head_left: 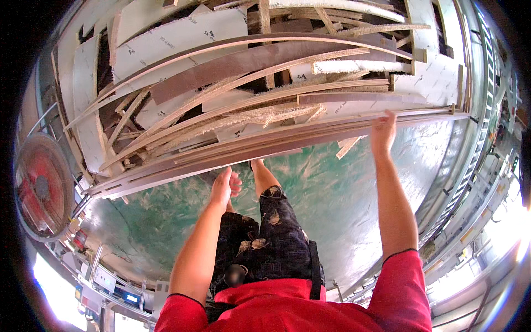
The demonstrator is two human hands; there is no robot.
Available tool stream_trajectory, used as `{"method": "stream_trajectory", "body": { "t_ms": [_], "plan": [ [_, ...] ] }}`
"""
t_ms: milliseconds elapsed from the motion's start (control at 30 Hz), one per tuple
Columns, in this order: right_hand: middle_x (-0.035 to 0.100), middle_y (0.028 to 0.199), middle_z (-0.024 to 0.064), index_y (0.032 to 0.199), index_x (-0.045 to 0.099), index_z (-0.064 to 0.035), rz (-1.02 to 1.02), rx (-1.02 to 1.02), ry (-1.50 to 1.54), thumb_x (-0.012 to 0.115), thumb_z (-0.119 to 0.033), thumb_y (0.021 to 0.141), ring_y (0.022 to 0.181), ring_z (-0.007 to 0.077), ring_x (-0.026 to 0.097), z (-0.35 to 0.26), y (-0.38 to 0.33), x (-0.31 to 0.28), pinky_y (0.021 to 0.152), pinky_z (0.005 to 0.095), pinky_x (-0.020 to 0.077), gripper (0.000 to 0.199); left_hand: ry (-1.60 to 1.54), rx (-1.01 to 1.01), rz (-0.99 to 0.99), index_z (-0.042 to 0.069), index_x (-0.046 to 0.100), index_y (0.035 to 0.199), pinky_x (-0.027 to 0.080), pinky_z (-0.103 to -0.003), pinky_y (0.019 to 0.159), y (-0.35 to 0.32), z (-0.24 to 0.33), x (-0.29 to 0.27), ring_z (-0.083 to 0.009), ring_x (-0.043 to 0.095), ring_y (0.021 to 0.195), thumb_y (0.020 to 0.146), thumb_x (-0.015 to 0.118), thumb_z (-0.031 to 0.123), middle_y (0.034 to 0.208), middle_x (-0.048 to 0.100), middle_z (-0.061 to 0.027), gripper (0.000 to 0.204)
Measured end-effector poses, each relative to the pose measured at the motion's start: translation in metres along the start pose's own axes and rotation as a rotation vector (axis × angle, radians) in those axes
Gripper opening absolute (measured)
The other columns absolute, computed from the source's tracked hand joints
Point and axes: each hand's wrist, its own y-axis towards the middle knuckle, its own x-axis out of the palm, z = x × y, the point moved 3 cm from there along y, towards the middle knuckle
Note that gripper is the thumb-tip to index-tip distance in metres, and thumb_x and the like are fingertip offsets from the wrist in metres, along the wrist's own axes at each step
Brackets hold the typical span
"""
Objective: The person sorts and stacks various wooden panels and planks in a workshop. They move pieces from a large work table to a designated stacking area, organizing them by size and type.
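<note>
Round red fan [43, 188] left of the pale-streaked green floor [337, 205]

Two hands, one left hand [222, 189] and one right hand [383, 134]; two forearms [395, 199]; two legs [267, 180]; one red shirt [293, 310] with two sleeves [398, 276]; one pair of dark shorts [285, 238]; one big round fan [41, 188]; one small lit screen [131, 299]; one heap of wood [88, 105], its boards [182, 47] and strips [221, 148] together well over a dozen, overlapping too much for an exact count

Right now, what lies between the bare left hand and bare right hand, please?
The head view shows a bare lower leg, green floor and a short, pale wooden strip between them.
</note>
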Motion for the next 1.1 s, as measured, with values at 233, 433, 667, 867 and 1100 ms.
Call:
{"method": "stream_trajectory", "body": {
  "t_ms": [233, 433, 667, 867, 1100],
  "plan": [
    [0.054, 0.115, 0.0176, 0.123, 0.051, -0.0068, -0.607, -0.064, 0.073, 0.062, -0.019, 0.084, 0.105, 0.0336, 0.052, -0.045, -0.267, 0.021, 0.091, 0.0406, 0.0422, 0.042, 0.095, 0.158, -0.022, 0.008, 0.055, 0.105, 0.047, -0.026, 0.060, -0.062, -0.021, -0.019, -0.0120, 0.058, 0.073, 0.097, 0.042, 0.048, 0.096, 0.059, -0.0035, 0.043],
    [0.051, 0.134, 0.0209, 0.133, 0.048, -0.0031, -1.050, 0.570, 0.184, 0.050, -0.041, 0.094, 0.127, 0.0355, 0.045, 0.084, -0.507, 0.011, 0.105, 0.0402, 0.0360, 0.054, 0.215, 0.441, -0.340, 0.006, 0.047, 0.128, 0.048, -0.033, 0.084, -0.181, 0.003, -0.059, -0.0189, 0.059, 0.101, 0.100, 0.039, 0.045, 0.116, 0.058, -0.0090, 0.049],
    [0.054, 0.128, 0.0159, 0.126, 0.055, -0.0154, -0.795, 0.828, 0.100, 0.051, -0.052, 0.088, 0.106, 0.0379, 0.055, 0.030, -0.543, -0.043, 0.083, 0.0507, 0.0485, 0.053, 1.230, -0.103, -0.311, 0.011, 0.024, 0.150, 0.011, -0.051, 0.116, -0.189, -0.210, -0.323, -0.0397, 0.014, 0.143, 0.090, 0.034, 0.069, 0.155, 0.020, -0.0174, 0.085],
    [0.048, 0.136, 0.0132, 0.134, 0.049, -0.0155, -1.124, 0.317, 0.294, 0.049, -0.052, 0.090, 0.114, 0.0366, 0.052, -0.071, -0.506, 0.022, 0.090, 0.0564, 0.0440, 0.057, 0.687, 0.098, 0.138, 0.004, 0.037, 0.143, 0.019, -0.046, 0.115, -0.279, -0.210, -0.436, -0.0357, 0.022, 0.142, 0.092, 0.033, 0.065, 0.153, 0.027, -0.0189, 0.080],
    [0.046, 0.138, 0.0102, 0.138, 0.045, -0.0142, -1.200, 0.118, 0.241, 0.053, -0.046, 0.090, 0.121, 0.0311, 0.047, -0.295, -0.375, 0.064, 0.086, 0.0587, 0.0452, 0.058, 0.111, 0.114, -0.171, 0.017, 0.031, 0.148, 0.039, -0.051, 0.102, -0.392, -0.252, -0.345, -0.0335, 0.039, 0.132, 0.097, 0.036, 0.056, 0.150, 0.035, -0.0083, 0.064]
  ]
}}
